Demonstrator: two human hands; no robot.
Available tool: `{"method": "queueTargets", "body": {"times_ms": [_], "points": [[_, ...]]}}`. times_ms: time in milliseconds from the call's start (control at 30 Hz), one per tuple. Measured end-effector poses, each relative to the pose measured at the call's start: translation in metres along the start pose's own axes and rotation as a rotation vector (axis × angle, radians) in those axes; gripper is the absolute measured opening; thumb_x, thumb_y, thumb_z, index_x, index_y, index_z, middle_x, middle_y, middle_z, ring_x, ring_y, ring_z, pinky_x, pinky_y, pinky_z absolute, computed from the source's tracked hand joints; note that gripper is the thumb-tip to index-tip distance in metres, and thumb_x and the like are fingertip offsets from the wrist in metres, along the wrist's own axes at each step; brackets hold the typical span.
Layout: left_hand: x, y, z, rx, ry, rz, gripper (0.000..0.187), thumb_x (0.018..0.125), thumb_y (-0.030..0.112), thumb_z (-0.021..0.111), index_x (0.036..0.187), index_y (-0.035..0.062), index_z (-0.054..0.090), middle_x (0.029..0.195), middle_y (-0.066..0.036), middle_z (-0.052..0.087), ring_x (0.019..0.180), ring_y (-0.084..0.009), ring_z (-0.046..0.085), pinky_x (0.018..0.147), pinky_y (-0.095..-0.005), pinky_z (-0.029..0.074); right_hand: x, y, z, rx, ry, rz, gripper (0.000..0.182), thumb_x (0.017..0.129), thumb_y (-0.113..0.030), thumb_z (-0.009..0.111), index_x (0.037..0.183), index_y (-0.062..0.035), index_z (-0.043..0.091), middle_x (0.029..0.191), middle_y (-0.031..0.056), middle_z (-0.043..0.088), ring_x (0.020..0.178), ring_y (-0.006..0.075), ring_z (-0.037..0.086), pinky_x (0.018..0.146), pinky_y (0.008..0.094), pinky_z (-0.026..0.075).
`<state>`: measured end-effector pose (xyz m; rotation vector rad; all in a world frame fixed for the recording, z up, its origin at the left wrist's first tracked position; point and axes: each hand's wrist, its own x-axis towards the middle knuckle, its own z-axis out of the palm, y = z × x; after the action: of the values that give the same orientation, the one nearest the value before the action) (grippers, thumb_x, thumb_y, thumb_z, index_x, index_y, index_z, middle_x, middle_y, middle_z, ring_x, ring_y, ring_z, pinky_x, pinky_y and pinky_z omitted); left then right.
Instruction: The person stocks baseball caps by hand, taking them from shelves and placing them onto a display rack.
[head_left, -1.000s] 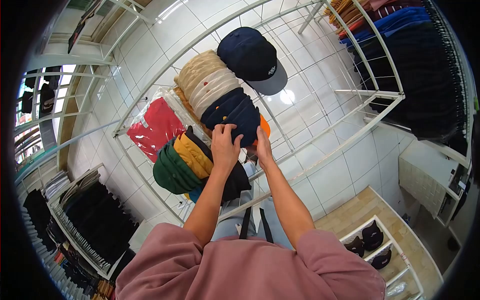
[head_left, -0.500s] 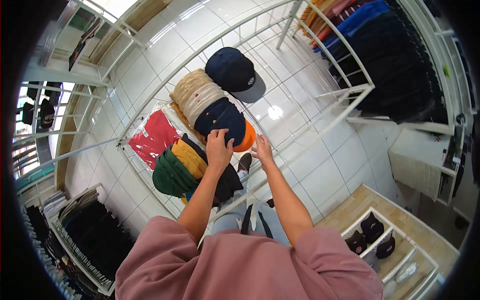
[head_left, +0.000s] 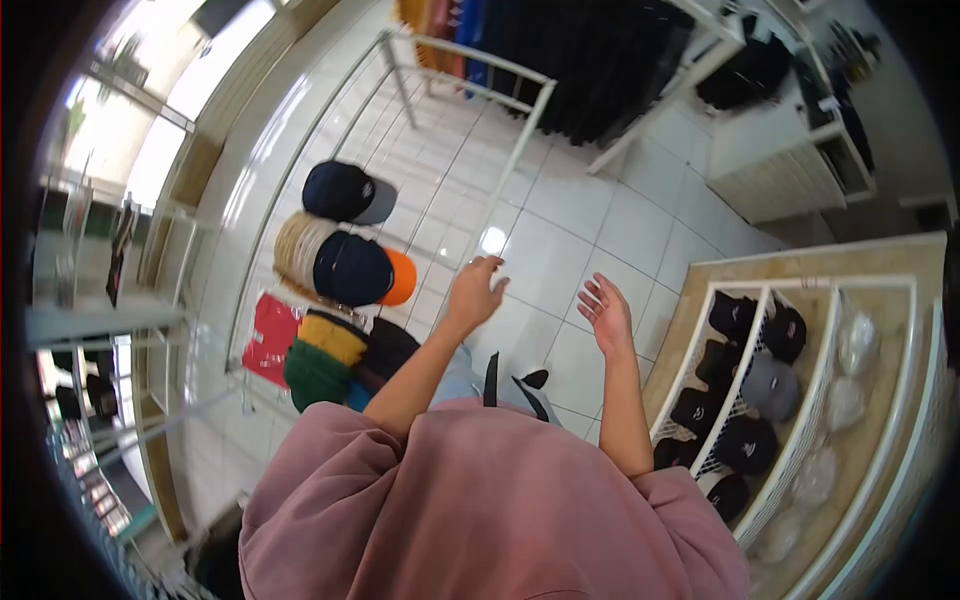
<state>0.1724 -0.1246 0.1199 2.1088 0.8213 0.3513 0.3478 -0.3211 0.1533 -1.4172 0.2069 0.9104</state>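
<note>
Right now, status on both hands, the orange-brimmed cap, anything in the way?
Left hand and right hand empty, held apart. Orange-brimmed navy cap on white rack, untouched. Nothing covers it from this view.

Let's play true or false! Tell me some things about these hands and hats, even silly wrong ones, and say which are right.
1. Neither the left hand nor the right hand is holding a cap. True.
2. The right hand is touching the orange-brimmed cap. False: the right hand is up in the air, apart from the orange-brimmed cap.
3. The orange-brimmed cap sits beside the tan caps. True.
4. The green caps are on the person's right. False: the green caps are on the left, beside the yellow caps.
5. The all-grey cap is on the person's right, near black caps. True.
</note>
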Motion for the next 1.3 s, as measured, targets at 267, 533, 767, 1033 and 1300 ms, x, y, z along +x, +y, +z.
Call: {"method": "queueTargets", "body": {"times_ms": [267, 533, 767, 1033, 1300], "points": [[-0.004, 0.160, 0.106, -0.080, -0.410, 0.467, 0.029, 0.084, 0.014, 0.072, 0.110, 0.0034, 0.064, 0.100, -0.017, 0.067, 0.096, -0.0342, 0.065, 0.083, -0.0436, 0.052, -0.099, 0.006, -0.156, 0.282, 0.326, -0.168, 0.044, 0.098, -0.032, 0.059, 0.134, -0.0067, 0.055, 0.117, 0.0091, 0.062, 0.101, 0.0229, 0.063, 0.084, 0.0360, 0.051], [-0.077, 0.278, 0.190, -0.072, -0.857, 0.815, 0.030, 0.085, 0.015, 0.072, 0.112, 0.0043, 0.064, 0.103, -0.017, 0.068, 0.092, -0.0311, 0.069, 0.078, -0.0423, 0.055, -0.216, 0.064, -0.252, 0.625, 0.717, -0.360, 0.040, 0.098, -0.030, 0.057, 0.132, -0.0070, 0.056, 0.118, 0.0095, 0.061, 0.103, 0.0239, 0.062, 0.086, 0.0365, 0.050], [-0.155, 0.330, 0.256, -0.074, -1.146, 1.154, 0.033, 0.085, 0.016, 0.073, 0.115, 0.0046, 0.065, 0.105, -0.016, 0.070, 0.092, -0.0318, 0.070, 0.079, -0.0413, 0.055, -0.289, 0.101, -0.278, 0.785, 0.999, -0.476, 0.043, 0.099, -0.030, 0.055, 0.135, -0.0065, 0.054, 0.120, 0.0101, 0.061, 0.105, 0.0240, 0.062, 0.089, 0.0374, 0.049], [-0.236, 0.373, 0.305, -0.064, -1.340, 1.373, 0.033, 0.084, 0.014, 0.073, 0.114, 0.0051, 0.063, 0.102, -0.015, 0.070, 0.094, -0.0310, 0.070, 0.079, -0.0421, 0.055, -0.321, 0.114, -0.305, 0.886, 1.184, -0.529, 0.041, 0.098, -0.024, 0.054, 0.134, -0.0041, 0.055, 0.123, 0.0124, 0.061, 0.106, 0.0246, 0.063, 0.090, 0.0393, 0.051], [-0.303, 0.404, 0.327, 0.014, -1.415, 1.560, 0.036, 0.083, 0.014, 0.072, 0.117, 0.0072, 0.062, 0.104, -0.017, 0.069, 0.096, -0.0347, 0.068, 0.083, -0.0449, 0.053, -0.373, 0.146, -0.353, 1.012, 1.432, -0.750, 0.046, 0.094, -0.021, 0.056, 0.136, -0.0022, 0.051, 0.123, 0.0125, 0.058, 0.106, 0.0273, 0.061, 0.088, 0.0395, 0.052]]}}
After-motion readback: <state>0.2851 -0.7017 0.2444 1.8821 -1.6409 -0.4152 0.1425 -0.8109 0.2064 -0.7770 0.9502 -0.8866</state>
